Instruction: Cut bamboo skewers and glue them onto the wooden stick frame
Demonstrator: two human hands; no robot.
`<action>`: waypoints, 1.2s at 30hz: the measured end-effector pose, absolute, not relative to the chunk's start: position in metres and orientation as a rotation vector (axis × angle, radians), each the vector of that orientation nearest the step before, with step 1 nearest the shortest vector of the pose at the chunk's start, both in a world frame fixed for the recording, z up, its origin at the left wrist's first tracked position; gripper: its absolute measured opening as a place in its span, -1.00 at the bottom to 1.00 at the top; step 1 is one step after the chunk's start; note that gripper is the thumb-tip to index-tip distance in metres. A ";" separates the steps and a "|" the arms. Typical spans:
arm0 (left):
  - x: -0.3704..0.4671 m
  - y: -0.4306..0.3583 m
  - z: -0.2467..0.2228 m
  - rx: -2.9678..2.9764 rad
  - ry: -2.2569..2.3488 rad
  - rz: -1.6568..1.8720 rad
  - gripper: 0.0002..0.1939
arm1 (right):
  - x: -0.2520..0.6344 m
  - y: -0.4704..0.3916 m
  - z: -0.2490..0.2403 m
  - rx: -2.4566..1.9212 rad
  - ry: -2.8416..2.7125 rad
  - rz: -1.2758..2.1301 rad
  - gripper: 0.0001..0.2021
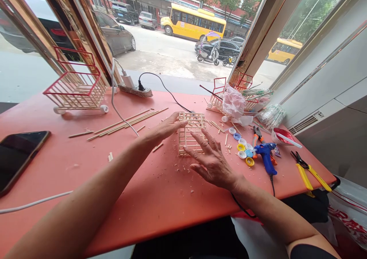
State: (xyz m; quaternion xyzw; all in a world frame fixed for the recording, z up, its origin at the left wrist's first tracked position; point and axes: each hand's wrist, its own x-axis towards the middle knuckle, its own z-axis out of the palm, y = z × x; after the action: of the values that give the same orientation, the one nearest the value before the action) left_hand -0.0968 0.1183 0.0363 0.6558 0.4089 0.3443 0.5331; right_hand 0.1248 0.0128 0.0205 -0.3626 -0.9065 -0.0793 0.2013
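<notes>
Two hands (213,161) spread over stick frame (192,133), fingers (197,138) splayed

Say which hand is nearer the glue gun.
Right. The right hand is across the caps from the glue gun; the left hand is farther left, at the frame.

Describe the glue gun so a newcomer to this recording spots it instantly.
On the red table, look right of the right hand to the bottle caps. The glue gun lies at their right side, trailing a black cord. Its blue body sets it apart from the orange-handled pliers beside it.
</notes>
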 end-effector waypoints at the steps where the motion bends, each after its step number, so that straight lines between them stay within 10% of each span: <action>1: -0.097 0.118 0.036 1.564 0.980 0.818 -0.39 | 0.125 0.013 0.020 -1.010 -2.531 -0.222 -0.53; 36: -0.098 0.117 0.037 1.479 1.032 0.834 -0.23 | 0.134 0.029 0.027 -1.109 -2.180 -0.016 -0.46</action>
State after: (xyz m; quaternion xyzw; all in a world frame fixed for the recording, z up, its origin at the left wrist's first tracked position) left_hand -0.0979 0.1173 0.0375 0.6236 0.4354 0.3516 0.5459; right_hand 0.1339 0.0288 0.0275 -0.4263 -0.8379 -0.0063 0.3409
